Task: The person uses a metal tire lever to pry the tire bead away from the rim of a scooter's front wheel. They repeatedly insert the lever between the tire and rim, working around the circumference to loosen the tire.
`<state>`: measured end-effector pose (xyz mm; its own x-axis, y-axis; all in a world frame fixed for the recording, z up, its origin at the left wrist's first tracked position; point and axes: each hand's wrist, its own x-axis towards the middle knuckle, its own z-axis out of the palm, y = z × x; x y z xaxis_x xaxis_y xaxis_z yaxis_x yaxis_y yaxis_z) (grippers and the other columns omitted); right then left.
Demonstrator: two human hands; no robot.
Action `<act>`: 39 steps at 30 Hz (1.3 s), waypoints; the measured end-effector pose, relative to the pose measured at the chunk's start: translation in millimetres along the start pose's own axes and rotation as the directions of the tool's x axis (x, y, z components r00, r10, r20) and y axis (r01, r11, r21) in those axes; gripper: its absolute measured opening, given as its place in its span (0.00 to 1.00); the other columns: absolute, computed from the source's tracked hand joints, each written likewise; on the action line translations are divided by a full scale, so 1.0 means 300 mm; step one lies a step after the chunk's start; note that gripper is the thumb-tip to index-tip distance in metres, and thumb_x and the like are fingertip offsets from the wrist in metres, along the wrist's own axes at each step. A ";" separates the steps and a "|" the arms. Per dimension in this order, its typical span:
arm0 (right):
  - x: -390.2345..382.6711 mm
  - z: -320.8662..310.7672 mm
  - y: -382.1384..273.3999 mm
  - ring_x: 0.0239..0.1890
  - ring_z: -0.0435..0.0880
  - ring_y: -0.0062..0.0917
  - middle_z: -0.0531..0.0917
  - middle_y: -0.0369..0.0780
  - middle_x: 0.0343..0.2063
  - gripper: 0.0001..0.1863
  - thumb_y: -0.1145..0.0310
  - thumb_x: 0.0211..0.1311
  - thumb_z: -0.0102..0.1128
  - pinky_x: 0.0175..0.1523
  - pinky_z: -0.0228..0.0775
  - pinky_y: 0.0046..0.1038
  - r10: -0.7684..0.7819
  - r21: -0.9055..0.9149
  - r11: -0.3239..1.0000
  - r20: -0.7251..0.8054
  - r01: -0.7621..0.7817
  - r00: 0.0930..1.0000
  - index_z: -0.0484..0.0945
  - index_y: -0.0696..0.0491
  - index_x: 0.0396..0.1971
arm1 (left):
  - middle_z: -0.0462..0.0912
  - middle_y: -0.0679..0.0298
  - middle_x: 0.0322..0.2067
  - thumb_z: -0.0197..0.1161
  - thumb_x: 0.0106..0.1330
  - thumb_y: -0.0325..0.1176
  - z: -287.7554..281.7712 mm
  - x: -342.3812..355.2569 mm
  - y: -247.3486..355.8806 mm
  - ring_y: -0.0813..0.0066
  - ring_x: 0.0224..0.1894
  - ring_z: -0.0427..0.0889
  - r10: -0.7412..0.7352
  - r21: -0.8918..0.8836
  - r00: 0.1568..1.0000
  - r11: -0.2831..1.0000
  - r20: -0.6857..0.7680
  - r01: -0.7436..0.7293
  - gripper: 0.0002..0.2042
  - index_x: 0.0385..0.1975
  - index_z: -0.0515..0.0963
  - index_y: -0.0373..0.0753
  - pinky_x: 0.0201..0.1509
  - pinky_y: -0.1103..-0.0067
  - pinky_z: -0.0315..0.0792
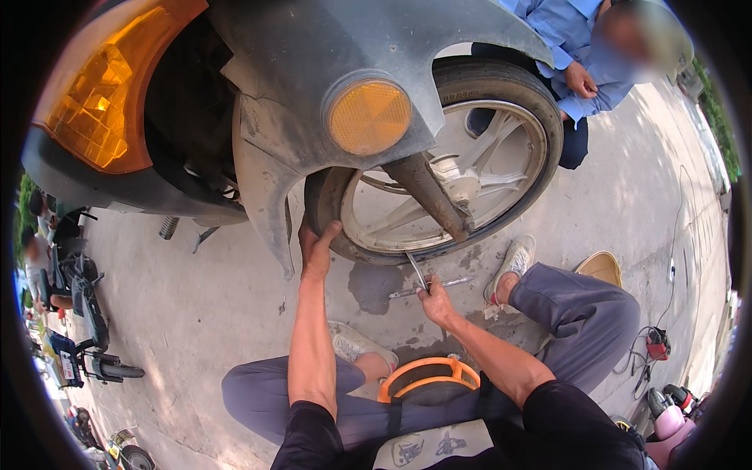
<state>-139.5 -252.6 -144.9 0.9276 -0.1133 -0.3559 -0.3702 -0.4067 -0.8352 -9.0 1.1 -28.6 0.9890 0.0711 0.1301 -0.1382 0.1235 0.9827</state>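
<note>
A dark motorcycle tyre sits on a pale spoked wheel rim, held in the front fork. My left hand grips the tyre at its near left side, thumb on the sidewall and the other fingers partly hidden. Closed around a metal tyre lever, my right hand is just below the wheel. The lever's far tip meets the lower edge of the tyre and rim; how deep it goes in, I cannot tell. Another metal lever lies on the ground beside my right hand.
Grey fairing with an orange round reflector overhangs the wheel. A person in a blue shirt crouches at the far right. An orange-framed stool is between my legs; a tan bowl-like container and a cabled red device lie to the right.
</note>
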 end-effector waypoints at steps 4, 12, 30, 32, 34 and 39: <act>0.027 -0.079 0.092 0.26 0.77 0.24 0.78 0.40 0.26 0.12 0.67 0.66 0.56 0.31 0.70 0.29 0.056 -0.045 0.998 0.089 -0.052 0.994 0.72 0.58 0.44 | 0.74 0.56 0.55 0.70 0.55 0.40 0.006 -0.059 -0.113 0.65 0.58 0.70 -0.086 -0.026 0.996 0.996 -0.017 0.086 0.34 0.60 0.66 0.31 0.65 0.75 0.58; 0.017 -0.256 0.037 0.21 0.77 0.25 0.78 0.40 0.20 0.14 0.65 0.64 0.58 0.29 0.70 0.31 0.132 0.116 0.982 0.154 -0.151 0.979 0.78 0.59 0.42 | 0.67 0.52 0.61 0.77 0.48 0.41 0.094 0.051 0.178 0.60 0.64 0.65 0.360 0.385 0.924 0.876 -0.126 -0.289 0.46 0.65 0.58 0.29 0.70 0.69 0.55; -0.013 -0.328 0.092 0.14 0.66 0.18 0.69 0.34 0.17 0.05 0.73 0.65 0.55 0.16 0.55 0.23 0.370 0.196 0.857 0.409 -0.476 0.834 0.71 0.58 0.32 | 0.82 0.54 0.45 0.71 0.49 0.36 0.133 0.109 0.280 0.63 0.49 0.78 0.115 0.413 0.992 0.907 -0.042 -0.088 0.29 0.51 0.73 0.28 0.59 0.75 0.67; -0.012 -0.346 0.055 0.14 0.67 0.19 0.70 0.35 0.17 0.05 0.74 0.65 0.53 0.15 0.56 0.24 0.393 0.262 0.779 0.503 -0.570 0.769 0.71 0.58 0.30 | 0.77 0.50 0.52 0.70 0.50 0.39 0.177 0.109 0.325 0.61 0.56 0.74 0.096 0.472 0.995 0.878 -0.011 -0.080 0.34 0.56 0.68 0.27 0.64 0.74 0.62; -0.019 -0.360 -0.108 0.15 0.68 0.19 0.71 0.36 0.19 0.05 0.73 0.67 0.50 0.17 0.59 0.22 0.371 0.319 0.691 0.613 -0.649 0.697 0.71 0.57 0.31 | 0.69 0.47 0.60 0.71 0.51 0.49 0.165 0.108 0.339 0.55 0.63 0.67 0.269 0.506 0.963 0.834 -0.022 -0.222 0.43 0.62 0.62 0.27 0.68 0.70 0.57; -0.085 -0.372 -0.081 0.26 0.80 0.31 0.79 0.44 0.28 0.10 0.67 0.68 0.50 0.29 0.74 0.30 0.388 -0.033 0.858 0.697 -0.513 0.603 0.76 0.58 0.36 | 0.68 0.48 0.61 0.69 0.55 0.56 0.093 0.039 0.099 0.56 0.64 0.65 0.441 0.385 0.888 0.847 -0.128 -0.365 0.45 0.64 0.60 0.27 0.69 0.67 0.55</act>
<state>-148.5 -341.0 -69.0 0.3808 0.4058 -0.8309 -0.7918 -0.3210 -0.5196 -0.1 -22.1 5.7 0.8108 0.2443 0.5319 -0.4573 -0.3028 0.8362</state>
